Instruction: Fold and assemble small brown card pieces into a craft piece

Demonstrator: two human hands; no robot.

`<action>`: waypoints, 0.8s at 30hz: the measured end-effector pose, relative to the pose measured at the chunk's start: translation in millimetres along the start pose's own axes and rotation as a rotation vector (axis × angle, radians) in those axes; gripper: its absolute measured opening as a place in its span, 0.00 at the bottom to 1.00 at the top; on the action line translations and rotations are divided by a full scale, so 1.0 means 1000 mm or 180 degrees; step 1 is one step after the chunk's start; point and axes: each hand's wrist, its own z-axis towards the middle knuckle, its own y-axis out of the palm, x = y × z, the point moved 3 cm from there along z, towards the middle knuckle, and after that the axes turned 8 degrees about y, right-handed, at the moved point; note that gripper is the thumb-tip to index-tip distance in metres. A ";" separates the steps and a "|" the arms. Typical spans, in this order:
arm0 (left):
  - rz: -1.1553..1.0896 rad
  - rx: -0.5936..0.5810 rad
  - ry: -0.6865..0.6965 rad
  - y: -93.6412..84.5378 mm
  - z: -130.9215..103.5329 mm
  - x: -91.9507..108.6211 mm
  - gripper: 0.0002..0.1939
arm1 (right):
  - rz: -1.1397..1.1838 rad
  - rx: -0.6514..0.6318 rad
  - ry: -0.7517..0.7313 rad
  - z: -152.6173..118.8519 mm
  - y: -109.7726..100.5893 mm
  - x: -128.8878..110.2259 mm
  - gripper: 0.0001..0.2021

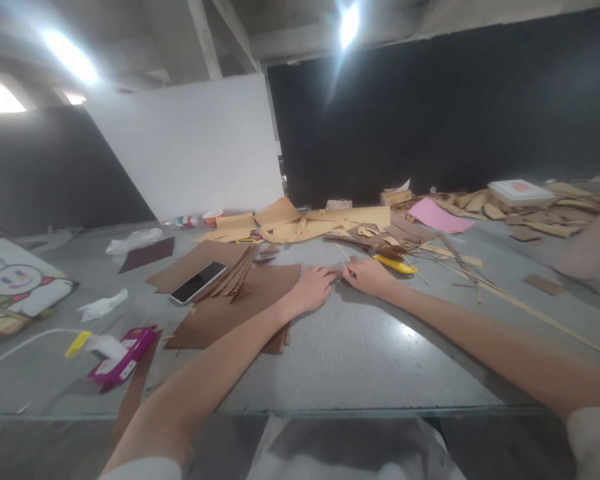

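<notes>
My left hand (313, 288) lies flat at the right edge of a large brown sheet (220, 320), its fingers stretched toward my right hand. My right hand (369, 277) is closed, with its fingers curled toward the left fingertips; whatever they grip is too small and blurred to name. Just beyond the right hand is a yellow utility knife (395, 265), lying on the grey table (350, 360). Left of my left hand, a fanned stack of brown sheets (205, 260) has a phone (199, 283) lying on it.
A magenta power strip (125, 357) with a white plug sits at the left. Tan sheets (325, 223), a pink sheet (440, 215) and many scraps cover the table's far side. A white lidded box (520, 193) stands at the far right. Long thin strips (540, 313) reach the right edge.
</notes>
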 end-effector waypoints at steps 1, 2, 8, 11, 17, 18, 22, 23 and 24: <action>0.0000 -0.0005 0.0000 0.000 0.000 0.000 0.26 | 0.0004 0.0005 -0.0003 0.000 0.000 0.000 0.25; 0.0001 -0.0009 0.0001 0.001 0.000 0.000 0.26 | 0.0009 0.0006 -0.0013 0.000 0.001 0.001 0.25; 0.0015 0.0012 -0.0001 0.002 0.000 -0.002 0.26 | 0.0121 -0.0127 -0.0336 -0.001 -0.002 -0.003 0.25; 0.0029 0.0011 -0.0014 0.004 0.000 -0.003 0.24 | 0.0031 -0.0220 -0.0312 0.000 -0.002 -0.004 0.25; -0.0007 0.0021 0.0021 0.003 0.000 -0.002 0.24 | 0.0081 -0.0141 -0.0244 -0.001 -0.003 -0.002 0.25; -0.0014 0.0021 0.0033 0.002 0.000 -0.002 0.24 | 0.0141 -0.0161 -0.0315 -0.001 -0.003 -0.002 0.24; -0.0006 0.0025 0.0012 0.003 0.000 -0.002 0.24 | 0.0269 -0.0249 -0.0509 -0.002 -0.002 -0.004 0.24; -0.0002 0.0024 0.0006 0.003 0.000 -0.003 0.24 | 0.0246 -0.0239 -0.0472 -0.002 -0.002 -0.004 0.24; 0.0001 0.0019 0.0003 0.003 0.000 -0.003 0.25 | 0.0205 -0.0223 -0.0408 -0.001 -0.002 -0.004 0.24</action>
